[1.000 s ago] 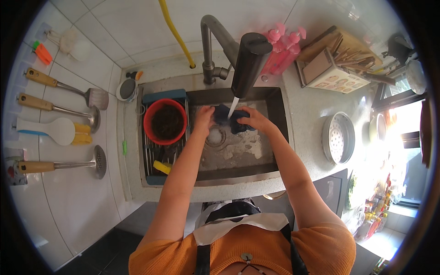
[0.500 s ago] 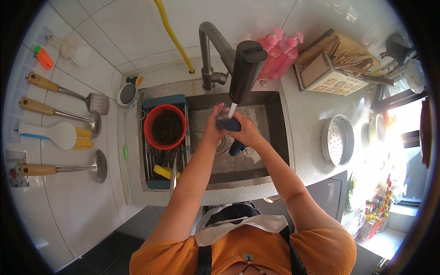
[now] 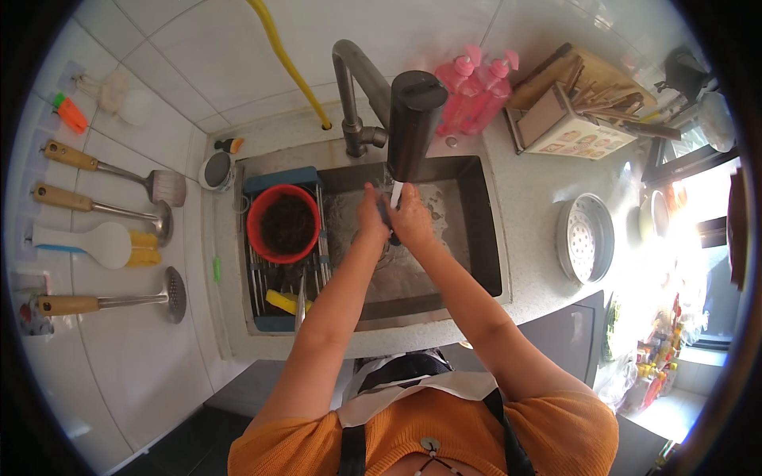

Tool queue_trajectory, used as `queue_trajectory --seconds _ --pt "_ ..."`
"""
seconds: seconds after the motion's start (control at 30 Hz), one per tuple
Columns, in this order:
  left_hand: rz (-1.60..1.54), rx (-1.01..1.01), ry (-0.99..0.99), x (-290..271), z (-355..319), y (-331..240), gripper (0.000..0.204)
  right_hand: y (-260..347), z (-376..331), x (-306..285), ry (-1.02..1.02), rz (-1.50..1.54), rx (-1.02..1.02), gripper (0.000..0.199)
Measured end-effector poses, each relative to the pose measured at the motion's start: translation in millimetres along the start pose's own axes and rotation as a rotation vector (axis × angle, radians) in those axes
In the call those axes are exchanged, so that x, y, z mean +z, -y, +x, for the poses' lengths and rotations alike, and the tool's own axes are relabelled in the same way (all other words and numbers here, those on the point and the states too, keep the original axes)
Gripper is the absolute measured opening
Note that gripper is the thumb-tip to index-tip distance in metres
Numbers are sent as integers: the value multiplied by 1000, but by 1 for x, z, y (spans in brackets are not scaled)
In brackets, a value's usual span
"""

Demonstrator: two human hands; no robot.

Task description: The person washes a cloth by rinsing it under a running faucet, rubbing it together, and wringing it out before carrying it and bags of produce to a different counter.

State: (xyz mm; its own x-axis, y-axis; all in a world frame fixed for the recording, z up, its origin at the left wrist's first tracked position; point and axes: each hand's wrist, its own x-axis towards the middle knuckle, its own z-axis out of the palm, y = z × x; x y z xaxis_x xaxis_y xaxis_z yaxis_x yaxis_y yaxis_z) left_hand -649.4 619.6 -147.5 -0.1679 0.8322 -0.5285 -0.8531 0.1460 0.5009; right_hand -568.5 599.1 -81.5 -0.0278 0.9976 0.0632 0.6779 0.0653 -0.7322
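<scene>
Grasping dark cloth-like item (image 3: 383,210) (mostly hidden) in fingers (image 3: 409,193) of left hand (image 3: 370,217) and right hand (image 3: 413,221) | under running tap (image 3: 416,119) | over steel sink (image 3: 490,230)

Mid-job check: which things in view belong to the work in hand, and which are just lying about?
In use:
left hand and right hand, together holding the dark blue cloth
faucet, running
sink, underneath

Apparently just around:
red bowl
pink pump bottles
perforated pan
wall-hung skimmer
</scene>
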Motion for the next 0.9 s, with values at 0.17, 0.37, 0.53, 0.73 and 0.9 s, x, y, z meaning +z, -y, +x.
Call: queue_trajectory --seconds 0.17,0.37,0.53,0.73,0.9 --pt "-32 -208 66 6 -29 -17 41 13 -16 7 -38 57 -56 29" --pt "164 -143 -268 -1 -12 9 37 -41 12 9 36 -200 13 39" --pt "211 -145 -338 -12 -20 -3 29 -92 17 4 38 -319 42 42" --pt "313 -65 -94 -20 -57 11 22 -58 11 5 647 955 911 45" --pt "400 -126 -34 -34 -75 -1 33 -53 17 1 603 561 473 35"
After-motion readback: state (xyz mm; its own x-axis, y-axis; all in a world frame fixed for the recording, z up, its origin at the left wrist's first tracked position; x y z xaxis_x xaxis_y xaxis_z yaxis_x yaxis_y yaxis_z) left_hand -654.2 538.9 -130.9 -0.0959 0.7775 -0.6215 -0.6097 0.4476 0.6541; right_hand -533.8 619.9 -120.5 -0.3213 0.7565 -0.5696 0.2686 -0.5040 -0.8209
